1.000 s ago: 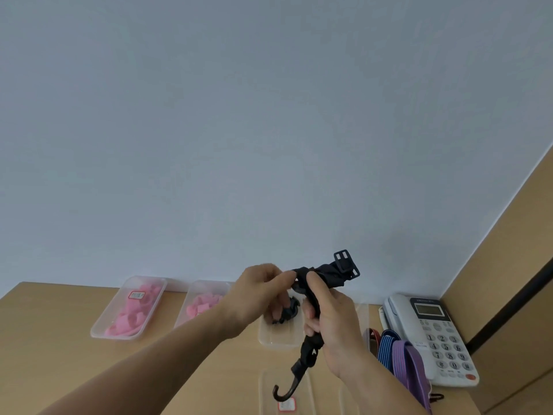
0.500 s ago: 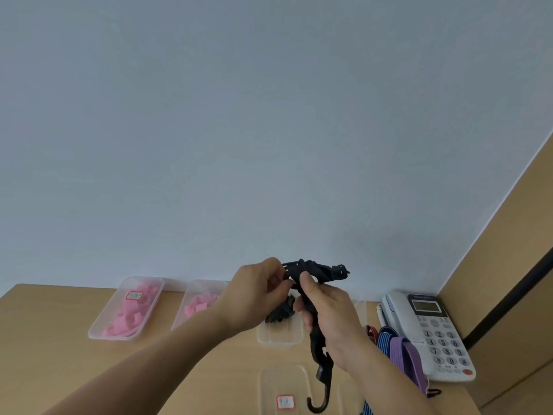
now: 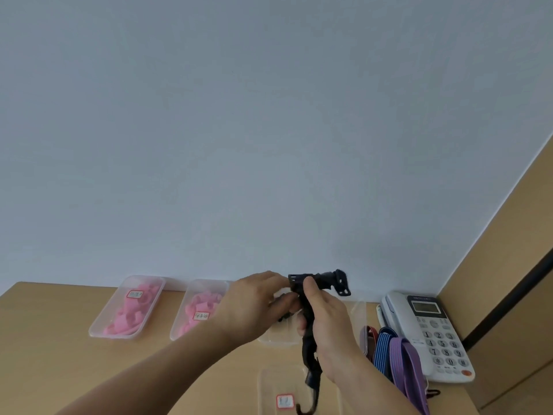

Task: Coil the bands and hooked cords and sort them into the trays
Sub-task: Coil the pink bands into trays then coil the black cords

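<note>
A black hooked cord [image 3: 309,351] is held in the air above the wooden table by both hands. My right hand [image 3: 327,327] grips its folded middle, and a black buckle [image 3: 341,284] sticks out to the right at the top. My left hand [image 3: 254,304] pinches the cord's upper end beside the right thumb. The loose tail hangs down, and its hook [image 3: 305,410] dangles over a clear labelled tray [image 3: 270,384] near the table's front. A second clear tray [image 3: 282,336] behind the hands holds a dark item, mostly hidden.
Two clear trays of pink bands [image 3: 128,308] [image 3: 199,310] stand at the back left. Striped blue, purple and red bands [image 3: 398,354] lie on the table [image 3: 45,354] next to a white desk phone [image 3: 431,333] at the right. A wooden partition closes the right side.
The buckle end has swung from pointing up to pointing right, and both hands sit a little lower. The hanging tail has grown longer, so its hook now dangles at the frame's bottom edge.
</note>
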Demonstrator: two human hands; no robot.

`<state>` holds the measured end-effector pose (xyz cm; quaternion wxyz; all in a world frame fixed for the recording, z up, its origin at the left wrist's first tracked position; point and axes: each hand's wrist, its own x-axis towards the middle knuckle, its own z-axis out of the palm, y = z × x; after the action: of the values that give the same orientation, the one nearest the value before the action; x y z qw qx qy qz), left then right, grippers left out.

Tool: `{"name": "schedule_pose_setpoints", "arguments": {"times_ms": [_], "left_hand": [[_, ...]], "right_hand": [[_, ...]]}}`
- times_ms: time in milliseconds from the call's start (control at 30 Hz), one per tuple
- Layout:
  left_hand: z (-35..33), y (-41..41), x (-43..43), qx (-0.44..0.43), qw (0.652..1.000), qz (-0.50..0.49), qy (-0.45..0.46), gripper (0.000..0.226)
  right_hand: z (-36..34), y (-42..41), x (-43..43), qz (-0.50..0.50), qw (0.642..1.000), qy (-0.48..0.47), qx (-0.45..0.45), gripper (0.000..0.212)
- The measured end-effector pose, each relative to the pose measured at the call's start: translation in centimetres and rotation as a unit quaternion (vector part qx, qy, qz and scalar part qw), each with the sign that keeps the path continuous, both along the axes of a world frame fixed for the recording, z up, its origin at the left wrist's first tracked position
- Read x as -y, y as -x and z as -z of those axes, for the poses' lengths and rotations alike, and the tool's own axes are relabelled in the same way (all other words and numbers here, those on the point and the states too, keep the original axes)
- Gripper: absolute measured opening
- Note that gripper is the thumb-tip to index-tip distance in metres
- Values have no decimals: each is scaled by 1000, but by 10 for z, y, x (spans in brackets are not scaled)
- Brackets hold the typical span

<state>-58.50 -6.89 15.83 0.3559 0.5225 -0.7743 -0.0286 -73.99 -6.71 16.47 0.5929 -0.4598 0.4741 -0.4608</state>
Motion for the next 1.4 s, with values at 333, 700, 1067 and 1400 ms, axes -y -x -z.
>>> {"name": "schedule_pose_setpoints", "arguments": {"times_ms": [333, 700, 1067, 1400], "left_hand": [[-29, 1, 3, -399, 798, 147, -427, 59], [-17, -7, 2, -270, 945, 18, -183, 5], [0, -6, 3, 27, 982, 93, 164, 40], [-31, -10, -4, -340, 826, 190, -407, 32]], "right_hand": [[-2, 8, 7, -120, 977, 119, -133, 32], [-10, 17, 5, -135, 988, -10, -73, 39], [-5, 8, 11, -49, 993, -90, 56, 44], [0, 13, 6, -94, 994, 53, -17, 49]]}}
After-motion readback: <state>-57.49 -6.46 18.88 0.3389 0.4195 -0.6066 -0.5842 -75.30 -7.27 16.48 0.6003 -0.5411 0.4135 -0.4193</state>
